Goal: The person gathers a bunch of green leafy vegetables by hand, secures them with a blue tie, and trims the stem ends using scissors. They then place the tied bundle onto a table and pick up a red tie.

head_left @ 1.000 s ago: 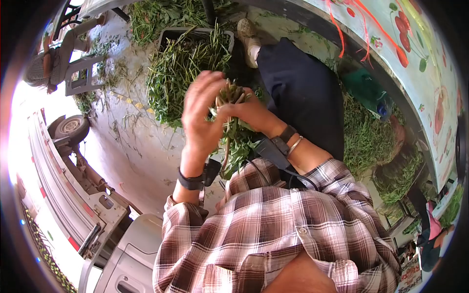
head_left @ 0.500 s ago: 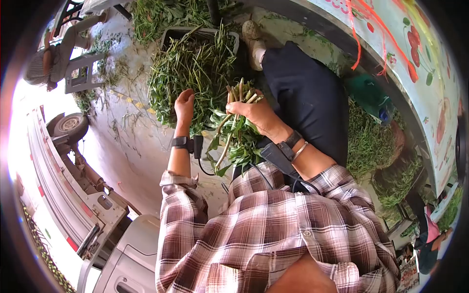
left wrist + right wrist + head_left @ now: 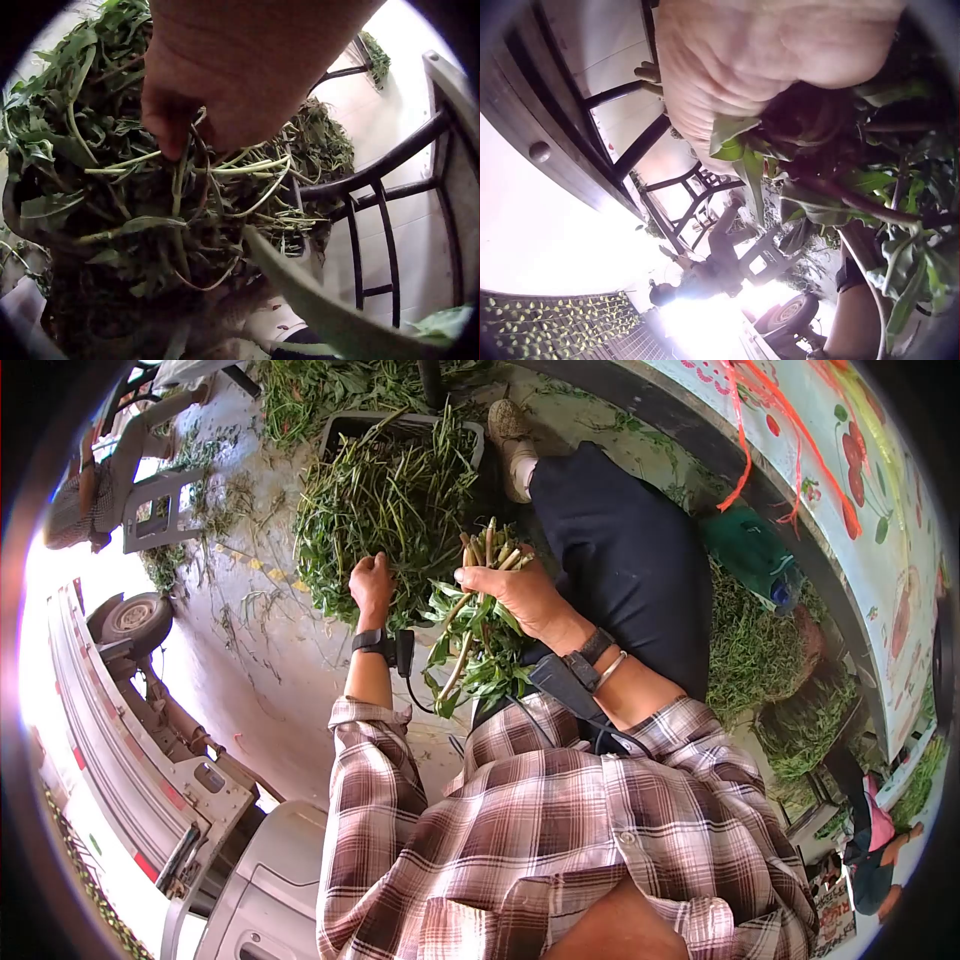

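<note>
My right hand [image 3: 520,598] grips a bunch of leafy green stems [image 3: 475,660], cut ends up and leaves hanging below the fist. In the right wrist view the palm curls round these stems and the leaves [image 3: 904,277] spread beside it. My left hand [image 3: 372,585] is at the near edge of a heap of loose greens [image 3: 390,500], which overflows a dark crate [image 3: 478,448]. The left wrist view shows its fingers [image 3: 174,131] pinching a green stem [image 3: 178,184] on top of that heap.
More greens [image 3: 760,645] lie on the floor to the right, beside a green bag [image 3: 745,550]. A table with a printed cover [image 3: 800,450] stands at the upper right. To the left are a grey stool [image 3: 160,510], another person [image 3: 75,510] and a parked vehicle [image 3: 130,740].
My left hand has come away from the bunch's cut ends and down to the heap at the left. The right hand keeps hold of the bunch, now slightly lower and to the right.
</note>
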The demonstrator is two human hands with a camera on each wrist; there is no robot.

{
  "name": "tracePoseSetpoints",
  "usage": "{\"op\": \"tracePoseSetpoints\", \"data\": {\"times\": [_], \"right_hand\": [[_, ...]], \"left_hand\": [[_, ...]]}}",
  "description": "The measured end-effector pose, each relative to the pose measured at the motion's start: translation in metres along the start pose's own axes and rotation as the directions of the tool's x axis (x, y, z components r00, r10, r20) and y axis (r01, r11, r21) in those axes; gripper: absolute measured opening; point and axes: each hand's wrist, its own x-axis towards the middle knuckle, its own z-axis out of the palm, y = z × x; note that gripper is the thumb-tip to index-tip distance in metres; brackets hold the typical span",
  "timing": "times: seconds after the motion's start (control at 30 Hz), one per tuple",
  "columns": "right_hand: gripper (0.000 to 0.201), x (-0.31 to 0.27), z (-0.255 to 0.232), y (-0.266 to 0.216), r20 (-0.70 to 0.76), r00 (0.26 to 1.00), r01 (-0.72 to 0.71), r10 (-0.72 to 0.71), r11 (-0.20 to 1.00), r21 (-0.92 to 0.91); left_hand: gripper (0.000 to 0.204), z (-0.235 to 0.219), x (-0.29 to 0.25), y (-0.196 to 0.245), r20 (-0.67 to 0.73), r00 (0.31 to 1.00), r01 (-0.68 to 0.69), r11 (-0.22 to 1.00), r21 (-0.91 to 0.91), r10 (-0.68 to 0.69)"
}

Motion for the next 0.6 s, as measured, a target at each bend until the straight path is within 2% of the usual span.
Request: {"op": "tracePoseSetpoints", "data": {"times": [0.03,0.1,0.17,0.23,0.27,0.33,0.37,0.43,0.47,0.5,0.6], "right_hand": [[0.008,0.001,0.0,0.001,-0.001,1.0,0.009,-0.009,1.0,0.004],[0.009,0.001,-0.001,0.002,0.003,1.0,0.006,-0.006,1.0,0.004],[0.009,0.0,0.0,0.001,0.008,1.0,0.006,-0.006,1.0,0.003],[0.009,0.0,0.0,0.001,-0.014,1.0,0.004,-0.004,1.0,-0.004],[0.009,0.0,-0.001,0.003,-0.013,1.0,0.005,-0.005,1.0,-0.003],[0.008,0.002,-0.002,0.004,-0.013,1.0,0.018,-0.018,1.0,-0.021],[0.008,0.002,-0.003,0.005,-0.01,1.0,0.018,-0.018,1.0,-0.019],[0.008,0.001,-0.002,0.002,-0.007,1.0,0.023,-0.023,0.999,-0.042],[0.008,0.0,-0.002,0.002,-0.004,1.0,0.021,-0.021,0.999,-0.041],[0.008,0.0,-0.002,0.001,-0.008,1.0,0.019,-0.019,0.998,-0.054],[0.008,0.001,-0.002,0.001,-0.005,1.0,0.019,-0.019,0.998,-0.059]], "left_hand": [[0.028,-0.004,-0.005,0.0,-0.001,1.0,0.001,1.0,0.0,-0.001],[0.023,-0.012,-0.013,0.001,-0.004,1.0,0.02,0.992,-0.127,-0.021],[0.028,-0.009,-0.003,-0.02,-0.014,1.0,-0.019,0.987,-0.157,0.017],[0.043,-0.013,-0.008,-0.021,-0.051,0.999,-0.003,0.986,-0.167,-0.006],[0.043,-0.015,-0.011,-0.022,-0.053,0.999,-0.004,0.986,-0.167,-0.005],[0.053,-0.021,-0.02,-0.022,-0.045,0.999,-0.032,0.907,-0.421,0.015],[0.053,-0.025,-0.023,-0.021,-0.047,0.999,-0.033,0.907,-0.419,0.015],[0.05,-0.034,-0.028,-0.02,0.014,0.997,0.066,0.778,-0.625,-0.073],[0.044,-0.043,-0.032,-0.022,0.096,0.992,0.126,0.76,-0.638,-0.084],[0.044,-0.05,-0.039,-0.02,0.092,0.992,0.125,0.759,-0.638,-0.086],[0.026,-0.063,-0.064,-0.006,0.126,0.988,0.027,0.706,-0.707,0.089]]}}
